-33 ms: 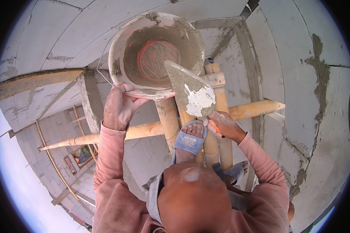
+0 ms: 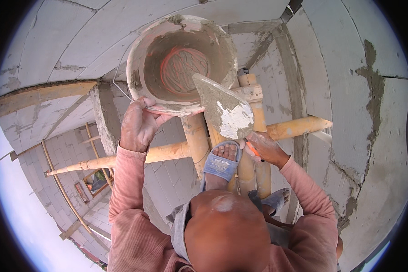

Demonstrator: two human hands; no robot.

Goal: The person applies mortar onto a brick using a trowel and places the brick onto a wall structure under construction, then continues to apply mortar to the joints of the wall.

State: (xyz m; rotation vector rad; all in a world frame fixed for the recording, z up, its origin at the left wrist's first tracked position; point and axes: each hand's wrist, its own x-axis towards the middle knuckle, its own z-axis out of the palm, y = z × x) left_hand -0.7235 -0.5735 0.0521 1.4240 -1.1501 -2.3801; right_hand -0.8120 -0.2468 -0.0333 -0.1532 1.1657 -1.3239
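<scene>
My left hand (image 2: 139,127) grips the near-left rim of a round bucket (image 2: 134,72), its mouth tilted toward me. Grey mortar (image 2: 184,70) coats the bucket's inside, and reddish plastic shows through at the bottom. In my right hand (image 2: 268,148) is a trowel (image 2: 226,109) with an orange handle, the fingers closed round it. Wet mortar is smeared over part of the blade, and a whitish patch shows near the handle end. The blade's tip overlaps the bucket's near-right rim in view; whether they touch I cannot tell.
Bamboo poles (image 2: 196,140) lie side by side under my sandalled feet, and another bamboo pole (image 2: 163,155) crosses them. A grey block wall (image 2: 344,86) with mortared joints rises at the right. Another block wall (image 2: 90,31) stands ahead. A wooden board (image 2: 45,97) lies at the left.
The trowel and my right hand have shifted very slightly right and toward me. My left hand and the bucket stay almost still.
</scene>
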